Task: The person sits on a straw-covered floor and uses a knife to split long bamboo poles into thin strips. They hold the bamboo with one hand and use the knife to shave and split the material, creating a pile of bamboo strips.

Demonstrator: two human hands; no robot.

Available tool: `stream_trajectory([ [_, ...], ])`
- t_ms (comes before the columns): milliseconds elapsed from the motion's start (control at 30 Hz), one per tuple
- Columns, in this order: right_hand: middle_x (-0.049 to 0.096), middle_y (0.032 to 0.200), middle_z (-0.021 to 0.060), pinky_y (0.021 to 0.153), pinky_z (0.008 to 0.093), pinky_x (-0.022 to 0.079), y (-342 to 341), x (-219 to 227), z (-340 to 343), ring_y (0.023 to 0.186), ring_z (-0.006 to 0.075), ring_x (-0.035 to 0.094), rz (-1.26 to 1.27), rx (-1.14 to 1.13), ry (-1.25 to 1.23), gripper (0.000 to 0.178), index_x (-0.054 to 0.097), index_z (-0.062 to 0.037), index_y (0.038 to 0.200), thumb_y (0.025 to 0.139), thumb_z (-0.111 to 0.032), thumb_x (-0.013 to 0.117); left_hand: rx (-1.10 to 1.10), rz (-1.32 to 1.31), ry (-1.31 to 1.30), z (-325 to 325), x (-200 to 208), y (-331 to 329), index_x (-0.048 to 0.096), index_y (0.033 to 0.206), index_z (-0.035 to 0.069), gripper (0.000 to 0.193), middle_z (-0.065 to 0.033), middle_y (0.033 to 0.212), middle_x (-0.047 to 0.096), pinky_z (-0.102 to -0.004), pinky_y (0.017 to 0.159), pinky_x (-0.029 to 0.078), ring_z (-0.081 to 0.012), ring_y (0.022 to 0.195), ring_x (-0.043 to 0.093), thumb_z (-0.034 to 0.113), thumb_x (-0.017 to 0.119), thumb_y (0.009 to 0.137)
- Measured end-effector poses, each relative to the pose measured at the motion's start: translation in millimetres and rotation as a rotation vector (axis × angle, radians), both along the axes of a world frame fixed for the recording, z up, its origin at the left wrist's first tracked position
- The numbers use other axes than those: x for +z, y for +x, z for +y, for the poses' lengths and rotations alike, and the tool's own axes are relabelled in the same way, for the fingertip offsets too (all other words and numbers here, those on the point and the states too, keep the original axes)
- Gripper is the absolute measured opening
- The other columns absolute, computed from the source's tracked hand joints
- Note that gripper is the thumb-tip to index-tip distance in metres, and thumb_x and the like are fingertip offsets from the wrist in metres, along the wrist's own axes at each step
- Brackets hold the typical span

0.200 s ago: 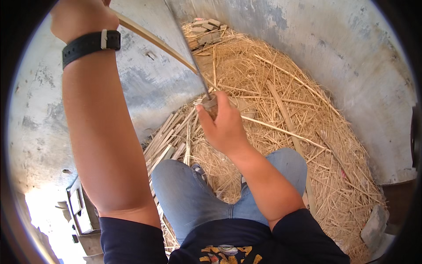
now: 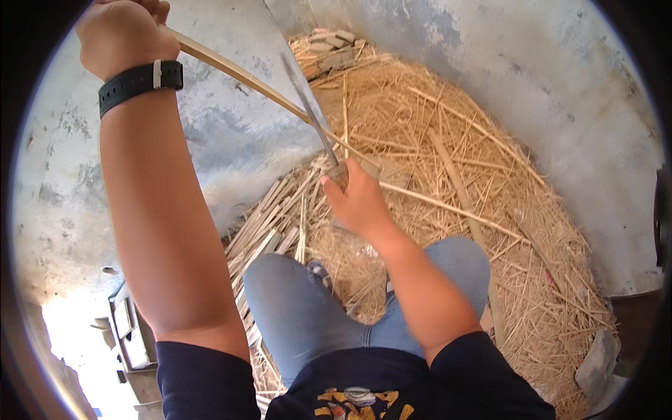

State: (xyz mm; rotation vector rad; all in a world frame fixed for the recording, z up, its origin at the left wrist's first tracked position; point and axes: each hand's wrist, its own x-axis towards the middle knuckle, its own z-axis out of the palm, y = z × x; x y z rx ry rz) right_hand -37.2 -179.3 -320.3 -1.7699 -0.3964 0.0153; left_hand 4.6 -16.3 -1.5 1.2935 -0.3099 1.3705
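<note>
My left hand (image 2: 124, 31), raised at the upper left, is closed round the end of a long, pale bamboo strip (image 2: 238, 73); its fingertips are partly cut off by the picture's edge. From there the strip slants down to the right, behind the knife and my right hand, and a pale length runs on beyond it over the straw. My right hand (image 2: 362, 203) grips the short handle of a long, narrow-bladed knife (image 2: 306, 101), above my knees. Its blade points up and to the left, crossing the strip; whether the edge touches the strip I cannot tell.
Straw-like shavings (image 2: 483, 189) cover the floor. Split strips (image 2: 269, 213) lie heaped left of my knees, and broken bricks (image 2: 332, 45) are piled at the far end. Worn grey walls (image 2: 518, 77) stand close on both sides. A stone block (image 2: 597, 364) lies at the lower right.
My right hand has come slightly down and to the right with the knife, its blade now tilted more to the left. My left hand has shifted slightly left and down with the bamboo strip.
</note>
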Motion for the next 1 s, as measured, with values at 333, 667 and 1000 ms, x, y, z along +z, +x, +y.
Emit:
stream_trajectory([
  [333,0.066,0.081,0.0195,0.068,0.0408,0.05,-4,-16,-6,0.074,0.0302,0.066,0.044,-0.01,-0.107,0.037,0.056,0.0036,0.111,0.094,-0.028,0.063,0.063,0.019,0.184,-17,1,-4,0.04,0.083,0.003,0.014,-0.0101,0.068,0.042,-0.0315,0.053,0.034,-0.018,0.055,0.037,-0.003,0.028,0.088],
  [667,0.066,0.088,0.0172,0.062,0.0375,0.05,-21,36,1,0.068,0.0237,0.064,-0.108,0.138,0.107,0.033,0.054,0.0028,0.11,0.095,-0.025,0.063,0.024,0.0,0.14,-13,7,-17,0.035,0.078,0.005,0.013,-0.0067,0.064,0.031,-0.032,0.052,0.028,-0.0172,0.055,0.028,0.0,0.027,0.087],
  [1000,0.067,0.079,0.0195,0.063,0.0476,0.05,-12,5,5,0.064,0.0381,0.066,0.016,0.064,0.054,0.034,0.05,0.0043,0.106,0.095,-0.025,0.062,0.186,-0.011,0.062,-13,-7,-5,0.041,0.089,0.003,0.009,-0.0103,0.071,0.044,-0.0309,0.051,0.032,-0.0174,0.056,0.038,0.001,0.033,0.093],
])
